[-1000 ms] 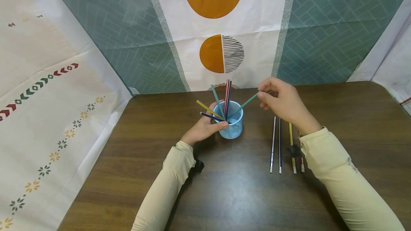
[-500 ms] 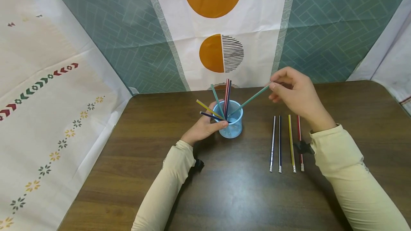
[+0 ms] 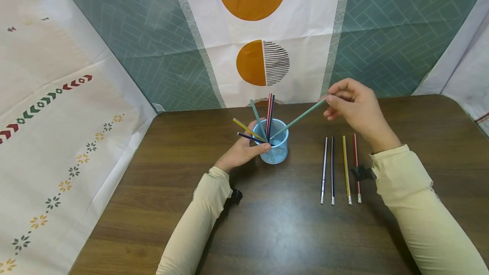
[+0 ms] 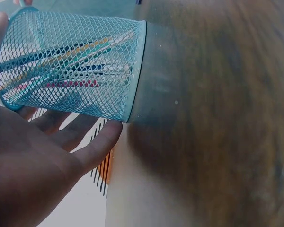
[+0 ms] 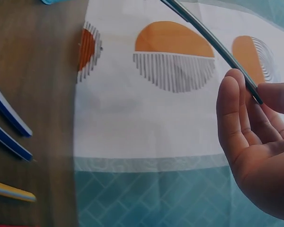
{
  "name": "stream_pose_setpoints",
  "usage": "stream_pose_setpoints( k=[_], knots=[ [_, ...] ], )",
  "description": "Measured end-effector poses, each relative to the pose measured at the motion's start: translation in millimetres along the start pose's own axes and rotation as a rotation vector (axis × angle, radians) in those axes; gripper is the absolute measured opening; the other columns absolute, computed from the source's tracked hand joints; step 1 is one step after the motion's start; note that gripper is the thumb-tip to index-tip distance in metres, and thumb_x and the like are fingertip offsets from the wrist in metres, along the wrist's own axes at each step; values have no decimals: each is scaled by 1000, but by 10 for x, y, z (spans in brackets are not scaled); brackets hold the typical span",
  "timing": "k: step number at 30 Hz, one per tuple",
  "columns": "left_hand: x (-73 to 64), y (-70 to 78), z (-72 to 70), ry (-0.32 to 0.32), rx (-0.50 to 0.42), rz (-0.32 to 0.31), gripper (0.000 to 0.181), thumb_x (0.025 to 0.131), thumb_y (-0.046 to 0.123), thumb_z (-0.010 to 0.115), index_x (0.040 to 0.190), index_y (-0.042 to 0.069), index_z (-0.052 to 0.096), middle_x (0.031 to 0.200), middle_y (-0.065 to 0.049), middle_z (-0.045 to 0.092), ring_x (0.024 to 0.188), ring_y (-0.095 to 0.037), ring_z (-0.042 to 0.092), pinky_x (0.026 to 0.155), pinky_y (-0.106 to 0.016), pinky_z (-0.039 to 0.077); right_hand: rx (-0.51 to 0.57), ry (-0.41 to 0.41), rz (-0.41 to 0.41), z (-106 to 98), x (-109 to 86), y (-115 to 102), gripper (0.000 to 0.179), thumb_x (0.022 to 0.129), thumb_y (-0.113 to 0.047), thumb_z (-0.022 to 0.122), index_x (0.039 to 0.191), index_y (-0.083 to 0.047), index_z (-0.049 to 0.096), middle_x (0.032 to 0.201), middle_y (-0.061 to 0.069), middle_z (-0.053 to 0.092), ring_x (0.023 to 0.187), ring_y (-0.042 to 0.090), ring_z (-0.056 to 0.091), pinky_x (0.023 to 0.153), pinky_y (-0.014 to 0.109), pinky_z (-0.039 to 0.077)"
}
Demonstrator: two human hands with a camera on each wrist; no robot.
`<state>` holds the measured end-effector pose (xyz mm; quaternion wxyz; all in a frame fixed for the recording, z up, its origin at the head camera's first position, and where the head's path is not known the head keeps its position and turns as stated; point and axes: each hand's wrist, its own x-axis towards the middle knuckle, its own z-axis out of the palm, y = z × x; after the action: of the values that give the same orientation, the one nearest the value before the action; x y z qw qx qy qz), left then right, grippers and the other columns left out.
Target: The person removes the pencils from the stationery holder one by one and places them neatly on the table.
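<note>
A light-blue mesh pencil cup [image 3: 278,155] stands on the table, its side filling the top left of the left wrist view. My left hand [image 3: 241,152] grips it by the left side, thumb at the near rim. Up and right of the cup, my right hand [image 3: 357,109] pinches the upper end of a green pencil [image 3: 305,114] between thumb and fingers. This pencil slants down across the rim, with its lower end inside the cup. Also leaning in the cup are another green pencil [image 3: 256,113], a yellow pencil [image 3: 244,127], a red pencil [image 3: 269,107] and dark blue ones.
To the right on the brown wooden table [image 3: 267,232] lie a silvery pencil [image 3: 324,171], a dark blue pencil [image 3: 333,171], a yellow pencil [image 3: 347,171] and a red pencil [image 3: 356,156], side by side. A patterned cloth [image 3: 305,67] hangs behind the table's far edge.
My right hand has moved right and slightly up, drawing more of the green pencil out over the cup's rim. The left hand and cup have stayed in place.
</note>
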<state>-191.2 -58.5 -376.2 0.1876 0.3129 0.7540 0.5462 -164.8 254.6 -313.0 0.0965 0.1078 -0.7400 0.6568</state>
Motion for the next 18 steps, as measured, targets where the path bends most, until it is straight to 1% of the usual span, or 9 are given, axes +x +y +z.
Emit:
stream_pose_setpoints(
  k=[2, 3, 6, 9, 10, 14, 16, 18],
  knots=[
    [2, -9, 2, 1, 1, 1, 90, 89, 45, 67, 151, 8, 14, 138, -19, 42, 121, -31, 47, 99, -51, 39, 56, -10, 13, 8, 8, 47, 14, 93, -4, 63, 103, 3, 55, 88, 5, 72, 63, 22, 67, 61, 30, 56],
    [4, -10, 1, -1, 2, 3, 89, 90, 43, 67, 152, 7, 14, 138, -20, 42, 121, -31, 47, 99, -51, 39, 82, -14, 18, 13, 10, 68, 14, 93, -3, 63, 102, 4, 55, 87, 5, 72, 63, 22, 67, 61, 30, 56],
    [6, -11, 0, -1, 3, 4, 87, 91, 40, 66, 152, 8, 14, 139, -20, 41, 122, -32, 46, 100, -51, 38, 133, -20, 25, 25, 15, 115, 15, 93, -3, 63, 102, 5, 54, 88, 8, 71, 62, 21, 67, 60, 30, 56],
    [8, -12, 2, -1, 1, 8, 88, 90, 42, 66, 152, 7, 13, 140, -20, 40, 123, -32, 45, 100, -52, 38, 179, -20, 22, 34, 19, 140, 14, 93, -1, 63, 102, 5, 54, 87, 8, 71, 61, 20, 66, 59, 29, 56],
    [9, -17, 4, 0, 0, 8, 89, 89, 44, 67, 152, 8, 14, 140, -20, 40, 123, -32, 44, 100, -52, 38, 193, -20, 22, 36, 20, 146, 14, 93, -1, 63, 102, 5, 54, 87, 9, 71, 61, 20, 66, 59, 29, 56],
    [6, -15, 12, 10, -7, 14, 91, 87, 49, 67, 151, 9, 17, 139, -19, 41, 123, -33, 44, 99, -53, 38, 211, -20, 28, 43, 28, 171, 14, 93, -1, 62, 103, 4, 54, 87, 7, 71, 62, 21, 67, 60, 30, 56],
    [8, -7, 14, 14, -10, 18, 91, 87, 49, 68, 150, 8, 18, 139, -19, 41, 123, -33, 43, 100, -55, 36, 211, -13, 41, 33, 28, 181, 16, 93, -2, 63, 104, 5, 54, 87, 8, 71, 62, 21, 67, 61, 31, 56],
    [16, 1, 15, 18, -16, 21, 91, 86, 50, 68, 150, 7, 20, 138, -19, 41, 124, -32, 42, 100, -56, 35, 236, 6, 65, 15, 31, 187, 21, 92, -3, 65, 106, 7, 53, 88, 10, 71, 63, 23, 67, 62, 32, 56]
  ],
)
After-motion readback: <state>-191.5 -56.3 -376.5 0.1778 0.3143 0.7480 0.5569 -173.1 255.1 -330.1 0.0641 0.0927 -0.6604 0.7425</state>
